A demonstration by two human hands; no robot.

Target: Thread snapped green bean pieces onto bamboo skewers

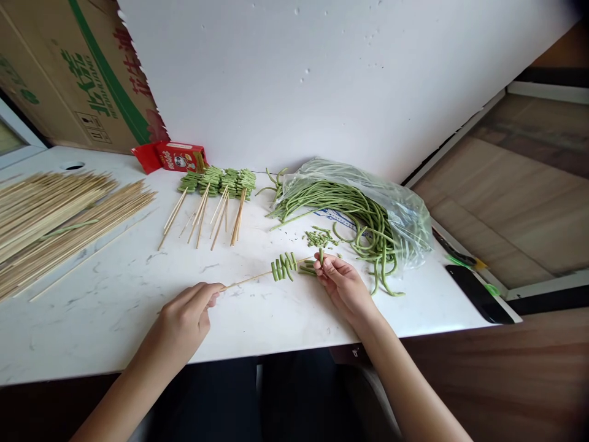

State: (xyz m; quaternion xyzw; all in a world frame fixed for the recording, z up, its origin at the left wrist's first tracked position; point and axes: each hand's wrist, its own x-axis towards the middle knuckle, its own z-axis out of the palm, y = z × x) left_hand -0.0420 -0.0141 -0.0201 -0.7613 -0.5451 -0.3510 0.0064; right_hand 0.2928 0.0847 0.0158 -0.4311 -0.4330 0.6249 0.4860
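My left hand (191, 313) is closed on the near end of a thin wooden skewer (248, 279), which points to the right. Several short green bean pieces (284, 266) are threaded side by side along it. At the skewer's far end, my right hand (339, 279) pinches one upright bean piece (321, 256) between thumb and fingers. A few cut lengths (307, 267) lie on the white table just left of my right hand. Behind it is a small heap of bean ends (321, 237).
Long green beans (340, 202) spill from a clear plastic bag (409, 215) at the back right. Finished bean skewers (225, 182) lie by a red box (184, 157). Bare skewers (55, 212) cover the left side. A black phone (478, 294) rests at the right edge.
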